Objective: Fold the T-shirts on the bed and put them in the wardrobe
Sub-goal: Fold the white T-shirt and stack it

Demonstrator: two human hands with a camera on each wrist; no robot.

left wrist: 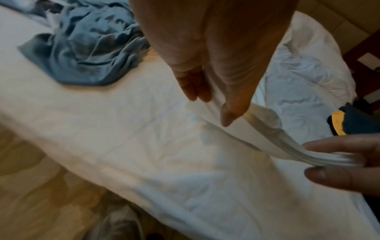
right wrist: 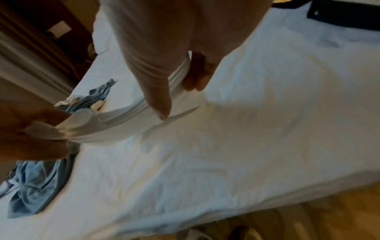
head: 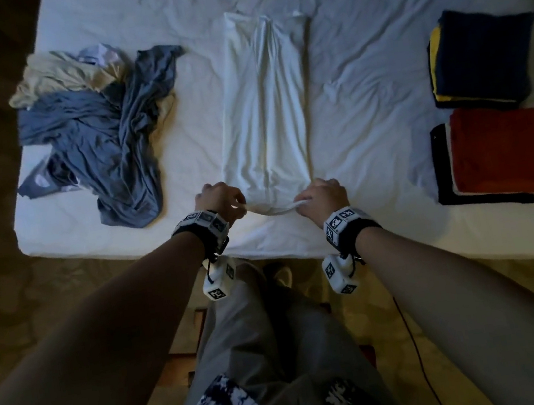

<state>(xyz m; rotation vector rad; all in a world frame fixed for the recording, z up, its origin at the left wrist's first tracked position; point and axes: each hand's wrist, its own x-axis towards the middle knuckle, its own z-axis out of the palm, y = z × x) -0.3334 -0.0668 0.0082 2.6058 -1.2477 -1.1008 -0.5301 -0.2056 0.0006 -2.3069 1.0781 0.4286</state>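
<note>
Left hand (head: 219,197) and right hand (head: 321,196) each pinched the near hem of the white shirt (head: 265,105), folded into a long strip mid-bed (head: 364,101). Three folded stacks (head: 486,100) lay at the right edge. A crumpled pile (head: 99,130) at the left edge remained; no wardrobe was in view.

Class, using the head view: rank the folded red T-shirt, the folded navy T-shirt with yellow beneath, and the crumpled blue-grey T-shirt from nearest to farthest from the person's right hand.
Measured from the right hand:
1. Folded red T-shirt, on the bed's right edge, level with the hand.
2. Crumpled blue-grey T-shirt, on the left, beyond the left hand.
3. Folded navy T-shirt with yellow beneath, right edge, farther up the bed.
</note>
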